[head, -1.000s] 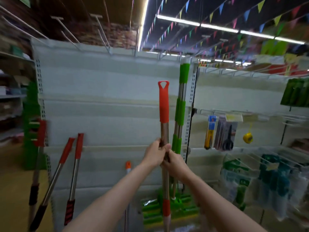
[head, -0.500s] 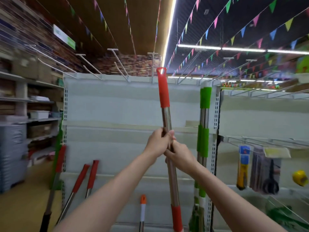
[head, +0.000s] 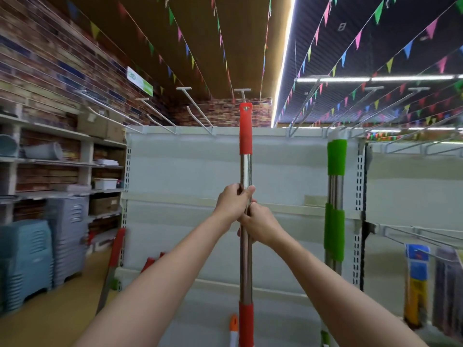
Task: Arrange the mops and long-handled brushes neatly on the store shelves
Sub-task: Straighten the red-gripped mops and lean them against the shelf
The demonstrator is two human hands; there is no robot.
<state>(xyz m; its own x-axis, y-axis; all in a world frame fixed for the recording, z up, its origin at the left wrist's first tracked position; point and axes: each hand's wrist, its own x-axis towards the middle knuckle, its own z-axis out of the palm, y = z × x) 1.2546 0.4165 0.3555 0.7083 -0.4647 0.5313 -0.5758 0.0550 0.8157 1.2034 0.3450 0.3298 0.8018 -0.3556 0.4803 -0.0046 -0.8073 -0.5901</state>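
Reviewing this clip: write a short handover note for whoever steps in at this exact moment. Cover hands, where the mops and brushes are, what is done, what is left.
Left hand: grips the red-grip mop handle on its steel shaft.
Right hand: grips the same shaft just below the left.
Handle is upright, its hanging loop near the top hook above the white shelf panel; not hung.
Green-grip handles stand at the panel's right post.
Red-grip handles lean at lower left; an orange-tipped handle is at the bottom.
Left: place the held handle, then tidy the leaning ones.
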